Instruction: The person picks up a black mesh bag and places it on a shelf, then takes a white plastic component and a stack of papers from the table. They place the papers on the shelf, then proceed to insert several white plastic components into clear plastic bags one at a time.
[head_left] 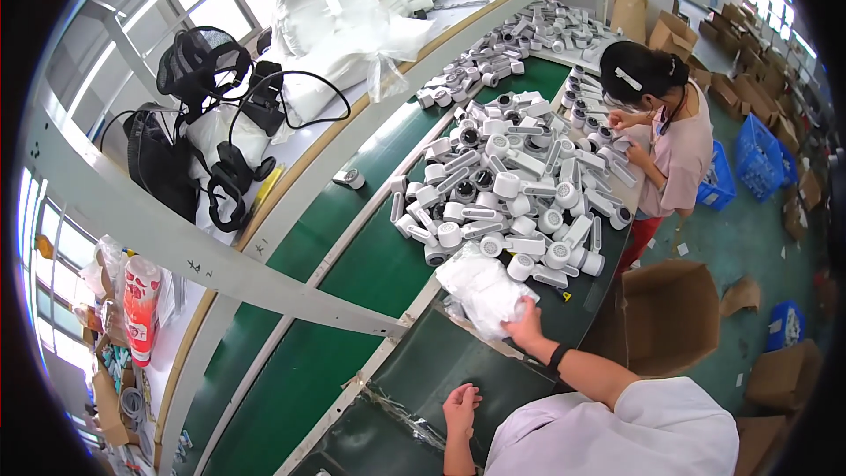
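- The step in hand appears to be handling a white bundle (478, 286) at the near end of the pile.
- The right hand (526, 326) is clamped on the bundle's near right edge, thumb above and fingers below; how firmly, I cannot tell.
- The left hand (463, 407) is empty, fingers loosely curled and apart from everything, above the dark tabletop (458, 357).
- The bundle lies beside the nearest units (515, 185); whether it rests on any is hidden.
- A next move with it would call for supporting its loose far side, preferably with the left hand, and clearing the units.
- Counts: one bundle held; one lone unit (350, 178) on the green belt (352, 220); piled units overlap too much to count.
- Also one co-worker (674, 123), and one large open carton (670, 317) beside the tabletop.
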